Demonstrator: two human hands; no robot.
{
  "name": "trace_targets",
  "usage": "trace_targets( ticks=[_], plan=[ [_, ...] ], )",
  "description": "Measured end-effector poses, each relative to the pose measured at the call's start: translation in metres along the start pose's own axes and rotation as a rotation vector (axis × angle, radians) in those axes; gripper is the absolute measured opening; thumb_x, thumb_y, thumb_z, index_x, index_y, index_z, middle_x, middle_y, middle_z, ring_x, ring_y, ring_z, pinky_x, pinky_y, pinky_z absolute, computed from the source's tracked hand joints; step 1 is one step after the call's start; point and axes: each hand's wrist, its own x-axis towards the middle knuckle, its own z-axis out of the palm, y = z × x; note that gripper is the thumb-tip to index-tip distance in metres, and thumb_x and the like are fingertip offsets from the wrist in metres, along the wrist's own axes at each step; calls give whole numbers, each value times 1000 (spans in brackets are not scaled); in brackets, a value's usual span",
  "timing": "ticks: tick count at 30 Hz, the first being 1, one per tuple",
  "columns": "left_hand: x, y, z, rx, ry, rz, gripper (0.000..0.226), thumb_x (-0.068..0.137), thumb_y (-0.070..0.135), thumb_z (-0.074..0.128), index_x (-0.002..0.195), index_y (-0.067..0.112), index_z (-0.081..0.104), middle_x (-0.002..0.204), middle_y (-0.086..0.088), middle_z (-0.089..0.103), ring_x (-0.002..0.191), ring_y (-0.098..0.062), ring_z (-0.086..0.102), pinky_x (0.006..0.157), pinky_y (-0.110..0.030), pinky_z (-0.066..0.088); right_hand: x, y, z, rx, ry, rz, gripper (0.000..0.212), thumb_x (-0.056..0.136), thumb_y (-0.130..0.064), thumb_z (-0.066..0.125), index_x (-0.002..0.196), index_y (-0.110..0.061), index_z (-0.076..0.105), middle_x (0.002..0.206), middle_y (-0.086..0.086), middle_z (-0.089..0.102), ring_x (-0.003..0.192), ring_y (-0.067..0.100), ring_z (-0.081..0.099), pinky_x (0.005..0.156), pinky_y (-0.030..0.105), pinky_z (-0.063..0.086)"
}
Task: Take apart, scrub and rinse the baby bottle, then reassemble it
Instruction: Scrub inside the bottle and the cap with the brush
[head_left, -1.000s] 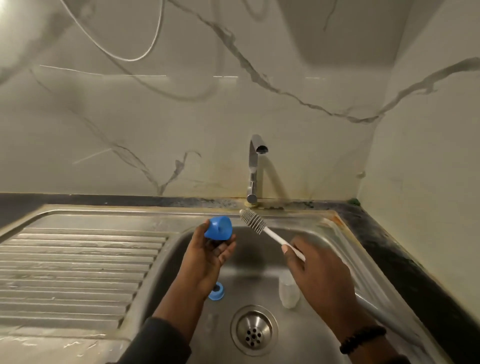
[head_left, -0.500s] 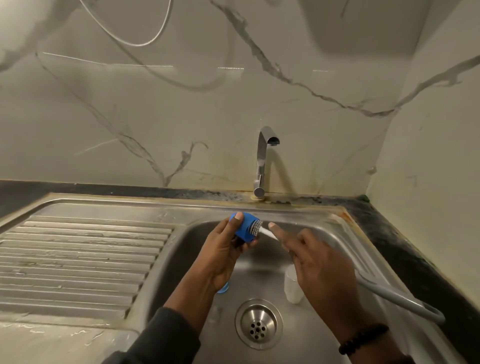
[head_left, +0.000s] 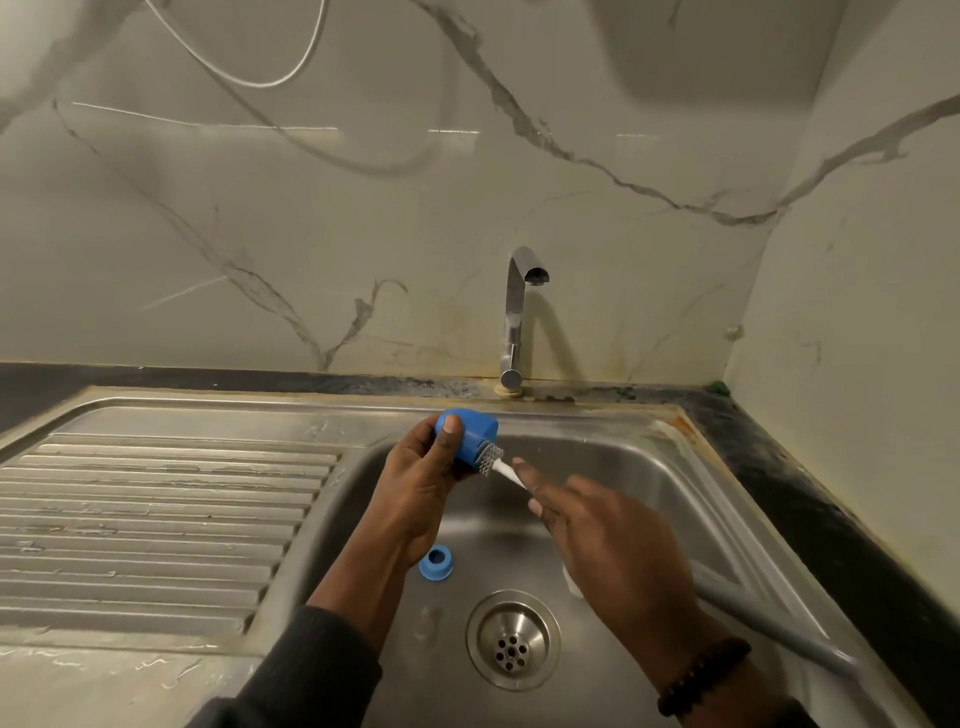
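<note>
Two hands work over your big steel sink (head_left: 701, 467), whose tap (head_left: 517, 312) shows no water. A second ago the brush was outside the blue cap; now its bristles are pushed into the cap's open mouth, so scrubbing this part has started. Your left hand (head_left: 415, 488) is wrapped around the blue cap (head_left: 470, 434), thumb on top, up near the sink's back edge. The cap lies on its side, round end to the left and open end down to the right. Your right hand (head_left: 602, 535) grips the brush (head_left: 493, 462), pointer finger along the white handle. The brush runs in line with the cap. A small blue ring (head_left: 435, 562) sits on the sink floor near the drain (head_left: 513, 639).
</note>
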Motion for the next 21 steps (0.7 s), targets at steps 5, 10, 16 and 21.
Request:
trace_targets(
  ticks=[5,10,16,21],
  plan=[
    [0,-7,8,82,-37,1,49,83,37,58,121,6,58,113,-15,66,95,-19,68,89,-35,57,3,5,-8,72,30,127,50,86,-20,64,132,-39,56,66,-11,44,49,7,43,37,21,36],
    [1,-4,4,83,-9,36,54,83,38,60,126,6,58,118,-16,65,103,-25,66,94,-39,55,-1,-7,-6,-37,-45,163,59,81,-22,73,135,-37,55,66,-11,51,48,5,38,42,15,20],
    [2,-6,-6,85,8,21,56,85,40,56,124,1,58,113,-16,65,98,-22,65,87,-33,55,-4,-12,-7,64,-79,116,53,89,-33,66,135,-52,46,62,-11,42,48,6,41,39,16,21],
    [2,-4,3,126,-33,40,44,86,37,57,123,13,60,118,-12,66,102,-20,67,91,-33,55,4,1,-2,260,-99,296,42,101,-41,39,137,-60,32,79,-9,61,67,7,56,57,19,44]
  ],
)
